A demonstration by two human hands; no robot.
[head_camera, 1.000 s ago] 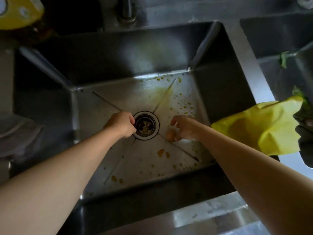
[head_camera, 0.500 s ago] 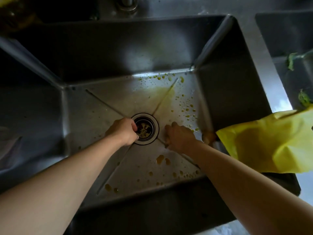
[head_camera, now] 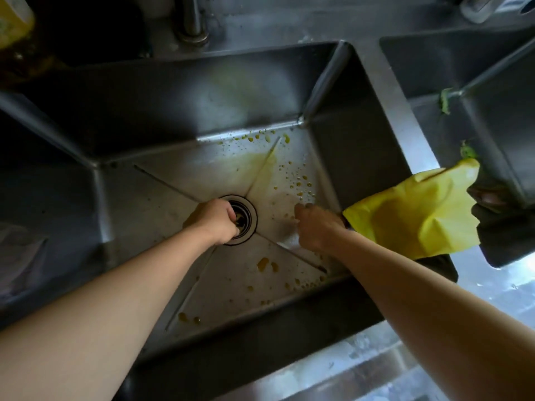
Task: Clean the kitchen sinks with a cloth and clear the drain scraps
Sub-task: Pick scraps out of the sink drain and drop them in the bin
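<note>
Steel sink (head_camera: 179, 117), oily yellow droplets across its creased floor; left hand (head_camera: 212, 224) curls fingers into the round drain (head_camera: 246, 217), right hand (head_camera: 314, 227) beside it, grip unclear. Yellow cloth (head_camera: 414, 209) drapes the right rim.

Both bare forearms reached forward and down. The left hand (head_camera: 215, 224) was curled into a loose fist, knuckles up; the right hand (head_camera: 317, 227) had its fingers bent downward, blurred.
</note>
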